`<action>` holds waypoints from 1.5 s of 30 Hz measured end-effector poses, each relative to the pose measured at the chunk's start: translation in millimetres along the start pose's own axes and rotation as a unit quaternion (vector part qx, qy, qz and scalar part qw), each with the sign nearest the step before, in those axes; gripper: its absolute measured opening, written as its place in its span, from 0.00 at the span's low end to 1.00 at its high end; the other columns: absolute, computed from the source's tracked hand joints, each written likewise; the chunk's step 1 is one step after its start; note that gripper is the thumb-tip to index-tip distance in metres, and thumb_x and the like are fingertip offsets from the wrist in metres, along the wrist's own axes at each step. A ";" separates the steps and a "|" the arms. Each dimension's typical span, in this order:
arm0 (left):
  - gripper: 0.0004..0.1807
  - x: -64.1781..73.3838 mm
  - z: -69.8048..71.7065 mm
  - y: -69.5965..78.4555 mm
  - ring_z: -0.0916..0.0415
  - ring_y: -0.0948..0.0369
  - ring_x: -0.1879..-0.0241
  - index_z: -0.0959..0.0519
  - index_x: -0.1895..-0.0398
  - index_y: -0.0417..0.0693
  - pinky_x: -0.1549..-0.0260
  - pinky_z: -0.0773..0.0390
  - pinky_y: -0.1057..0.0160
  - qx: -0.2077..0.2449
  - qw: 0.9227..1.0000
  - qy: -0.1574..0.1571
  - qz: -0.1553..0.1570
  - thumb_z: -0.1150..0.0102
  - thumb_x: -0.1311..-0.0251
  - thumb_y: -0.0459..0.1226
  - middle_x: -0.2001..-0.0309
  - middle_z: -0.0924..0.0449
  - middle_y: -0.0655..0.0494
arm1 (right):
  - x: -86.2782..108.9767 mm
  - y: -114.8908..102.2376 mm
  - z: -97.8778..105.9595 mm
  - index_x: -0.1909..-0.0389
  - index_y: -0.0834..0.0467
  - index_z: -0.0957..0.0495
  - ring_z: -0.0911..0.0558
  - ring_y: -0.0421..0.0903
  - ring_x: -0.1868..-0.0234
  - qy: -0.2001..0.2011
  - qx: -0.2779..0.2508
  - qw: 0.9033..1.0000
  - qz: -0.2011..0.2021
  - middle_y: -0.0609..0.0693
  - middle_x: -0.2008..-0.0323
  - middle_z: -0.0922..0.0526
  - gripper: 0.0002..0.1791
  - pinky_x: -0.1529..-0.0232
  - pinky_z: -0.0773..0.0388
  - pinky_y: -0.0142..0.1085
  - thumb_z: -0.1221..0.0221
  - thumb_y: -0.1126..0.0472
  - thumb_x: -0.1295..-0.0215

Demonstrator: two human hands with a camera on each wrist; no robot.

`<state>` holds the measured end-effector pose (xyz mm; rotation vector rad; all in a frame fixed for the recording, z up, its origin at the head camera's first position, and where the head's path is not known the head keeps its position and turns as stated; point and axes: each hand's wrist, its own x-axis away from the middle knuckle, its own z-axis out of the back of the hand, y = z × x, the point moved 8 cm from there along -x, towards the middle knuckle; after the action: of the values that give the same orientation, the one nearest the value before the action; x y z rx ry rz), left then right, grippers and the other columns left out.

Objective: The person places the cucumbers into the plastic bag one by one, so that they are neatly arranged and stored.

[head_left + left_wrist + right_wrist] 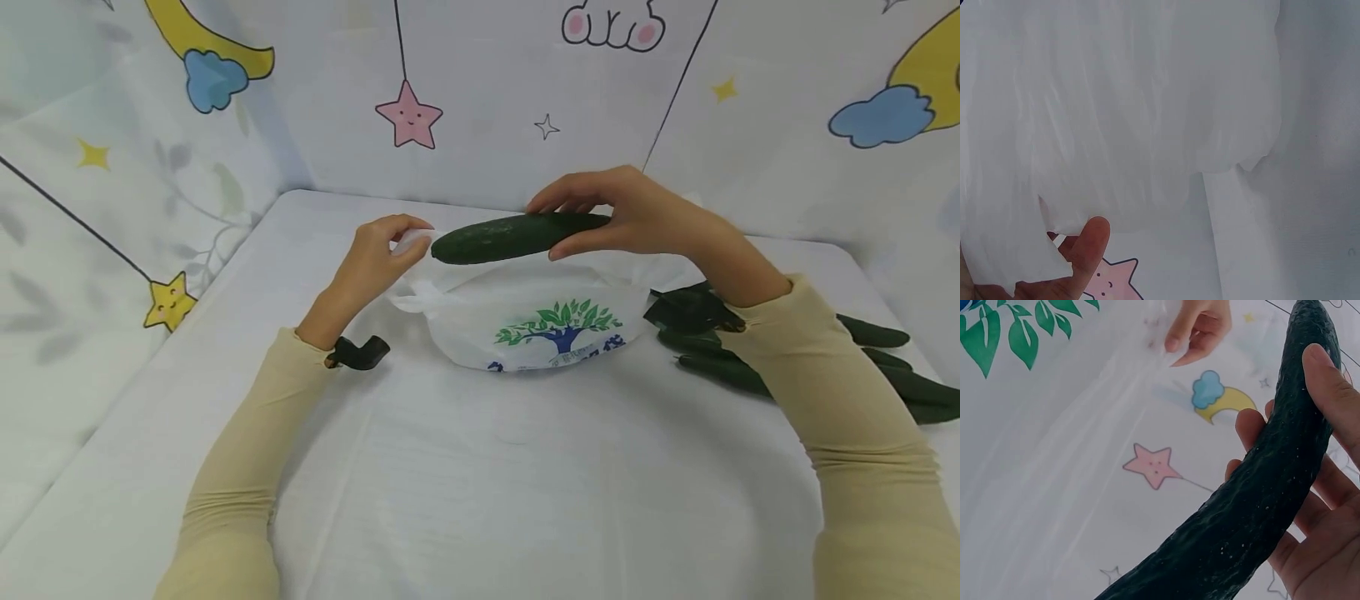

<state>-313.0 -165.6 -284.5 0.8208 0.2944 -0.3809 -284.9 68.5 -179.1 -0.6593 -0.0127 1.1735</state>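
A long dark green cucumber (502,239) lies almost level above the mouth of a white plastic bag (465,325) with a green and blue tree print. My right hand (626,208) grips its right end, thumb on the near side and fingers behind; the right wrist view shows the bumpy cucumber (1235,494) across the palm. With thumb and fingers my left hand (378,254) pinches the bag's upper left edge. In the left wrist view the pale film of the bag (1116,112) hides most of that hand (1085,262).
Several more cucumbers (720,371) lie on the table at the right, partly behind the right forearm. The white-covered table (480,500) ends at the back against a printed curtain (495,158) with stars and clouds. A black strap device (367,353) sits at the left wrist.
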 end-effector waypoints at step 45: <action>0.14 1.2 1.0 4.5 0.26 0.49 0.51 0.19 0.48 0.39 0.49 0.27 0.48 -0.003 1.000 -0.004 0.001 0.43 0.33 0.38 0.48 0.19 0.44 | 0.1 61.3 -40.5 0.44 0.62 0.25 0.18 0.55 0.50 -0.049 0.001 0.994 -0.101 0.58 0.48 0.19 0.26 0.45 0.23 0.50 0.30 0.66 0.45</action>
<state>-309.9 -163.8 -281.4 0.8138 0.2873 -0.3820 -322.9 63.2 -241.7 -0.5840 -0.1592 1.0094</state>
